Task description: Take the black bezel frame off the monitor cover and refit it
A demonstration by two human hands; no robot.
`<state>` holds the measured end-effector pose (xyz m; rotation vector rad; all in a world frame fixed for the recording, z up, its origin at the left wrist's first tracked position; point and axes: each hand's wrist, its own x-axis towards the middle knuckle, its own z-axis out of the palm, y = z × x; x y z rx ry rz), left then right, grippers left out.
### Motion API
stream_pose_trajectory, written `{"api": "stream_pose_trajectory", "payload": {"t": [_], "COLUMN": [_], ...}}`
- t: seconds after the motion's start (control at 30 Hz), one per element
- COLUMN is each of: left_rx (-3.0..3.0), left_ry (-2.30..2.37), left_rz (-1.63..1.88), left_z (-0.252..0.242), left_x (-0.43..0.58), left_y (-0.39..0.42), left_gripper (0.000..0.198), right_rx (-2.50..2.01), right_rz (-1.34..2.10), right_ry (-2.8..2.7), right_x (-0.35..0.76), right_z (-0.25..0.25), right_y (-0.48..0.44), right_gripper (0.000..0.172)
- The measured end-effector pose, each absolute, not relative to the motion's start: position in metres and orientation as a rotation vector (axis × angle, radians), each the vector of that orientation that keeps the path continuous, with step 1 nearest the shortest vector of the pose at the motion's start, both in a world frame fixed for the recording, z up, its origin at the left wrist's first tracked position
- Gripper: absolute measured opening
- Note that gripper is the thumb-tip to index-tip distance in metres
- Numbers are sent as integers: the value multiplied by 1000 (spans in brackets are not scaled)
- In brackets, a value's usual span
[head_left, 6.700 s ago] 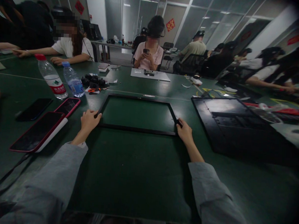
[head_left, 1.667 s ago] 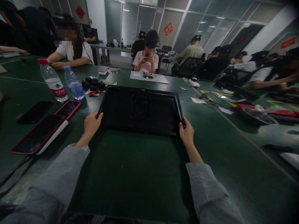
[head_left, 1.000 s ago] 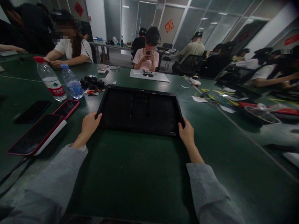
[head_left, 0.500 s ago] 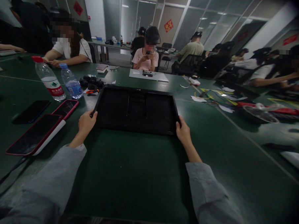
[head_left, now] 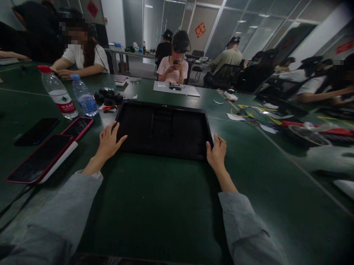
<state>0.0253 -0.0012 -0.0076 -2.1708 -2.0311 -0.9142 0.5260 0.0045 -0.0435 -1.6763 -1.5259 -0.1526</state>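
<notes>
A black monitor back shell with its frame point(head_left: 164, 128) lies flat on the green table point(head_left: 162, 210) in front of me. At the shell's near left corner my left hand point(head_left: 108, 140) rests with fingers stretched out, the thumb touching the near edge. My right hand point(head_left: 216, 152) is at the near right corner, fingers apart and extended along the side edge. Neither hand grips the shell. Grey sleeves cover both forearms.
To the left lie a red-edged tablet point(head_left: 42, 158), a red-cased phone point(head_left: 79, 127) and a black phone point(head_left: 38, 131). Two water bottles point(head_left: 58, 92) and small black parts point(head_left: 108, 97) stand beyond. Cables and parts point(head_left: 285, 123) clutter the right. Other people sit around the table.
Earlier an empty black frame lay before me with the shell off to the right; now the shell sits here. In the last half second both hands let go and opened at the near corners.
</notes>
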Motion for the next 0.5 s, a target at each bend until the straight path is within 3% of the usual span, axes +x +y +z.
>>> {"api": "stream_pose_trajectory", "payload": {"t": [0.2, 0.5], "left_rx": [-2165, -1987], "left_ry": [-2014, -2370], "left_rz": [-1203, -1613], "left_z": [-20, -24], "left_x": [12, -7], "left_y": [13, 22], "left_gripper": [79, 50], "right_rx": [-1596, -1483], "right_rz": [22, 445], "right_ry": [-1551, -1406], "right_x": [535, 554], "right_z": [-54, -55], "right_y": [14, 21], "right_gripper": [62, 63]}}
